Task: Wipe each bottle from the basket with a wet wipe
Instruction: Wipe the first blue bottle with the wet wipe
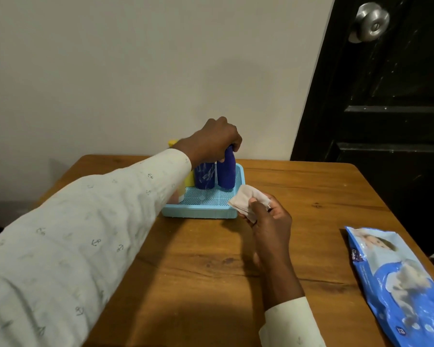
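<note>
A light blue basket [201,212] sits on the wooden table near the wall. In its far right corner stands a dark blue bottle [226,171], and my left hand [213,141] grips its top from above. Beside it on the left stands a second blue bottle [204,177] with a pale pattern. A yellow bottle [189,180] is mostly hidden behind my left sleeve. At the basket's front right corner my right hand [268,219] holds a folded white wet wipe [248,200].
A blue pack of wet wipes [396,279] lies at the table's right edge. A white wall stands right behind the basket. A black door with a metal knob [370,22] is at the right.
</note>
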